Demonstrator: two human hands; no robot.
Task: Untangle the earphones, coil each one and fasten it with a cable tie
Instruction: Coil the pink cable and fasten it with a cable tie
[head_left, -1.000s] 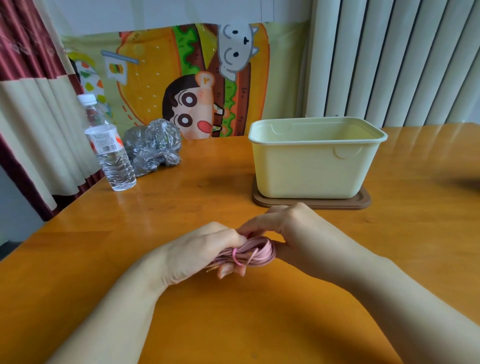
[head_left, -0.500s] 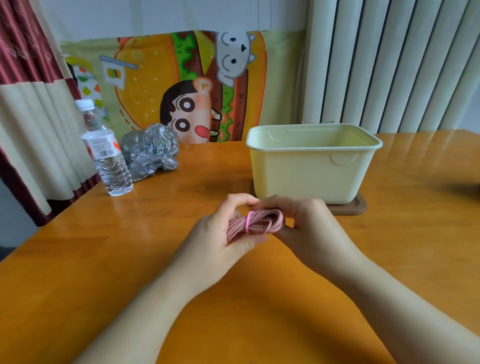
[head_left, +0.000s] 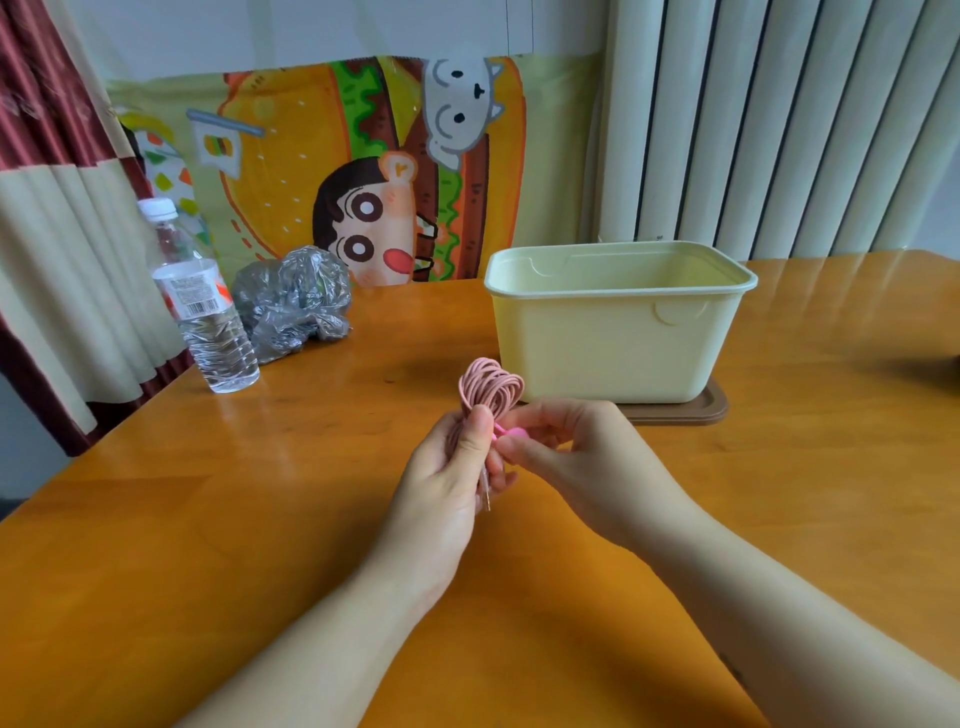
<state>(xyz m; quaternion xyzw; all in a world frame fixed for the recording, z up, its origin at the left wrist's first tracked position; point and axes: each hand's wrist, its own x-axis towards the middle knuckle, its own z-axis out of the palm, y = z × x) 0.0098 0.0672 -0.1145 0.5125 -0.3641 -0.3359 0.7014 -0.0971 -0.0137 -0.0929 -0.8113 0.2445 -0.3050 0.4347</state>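
Note:
A coil of pink earphones (head_left: 491, 389) stands upright above the wooden table (head_left: 208, 519), its loops rising over my fingers. My left hand (head_left: 449, 467) grips the coil's lower half, thumb pressed on its front, and the plug end hangs below the palm. My right hand (head_left: 558, 441) pinches a bright pink cable tie (head_left: 511, 432) wrapped at the coil's middle. The earbuds are hidden inside my left hand.
A pale yellow tub (head_left: 618, 322) sits on a brown lid (head_left: 691, 410) just behind my hands. A water bottle (head_left: 202, 306) and a crumpled plastic bag (head_left: 293, 301) stand at the back left. A cartoon cloth and curtains hang behind the table.
The coil has turned from lying sideways between my hands to standing upright. My left hand has shifted to grip it from below, and my right fingers now hold the tie.

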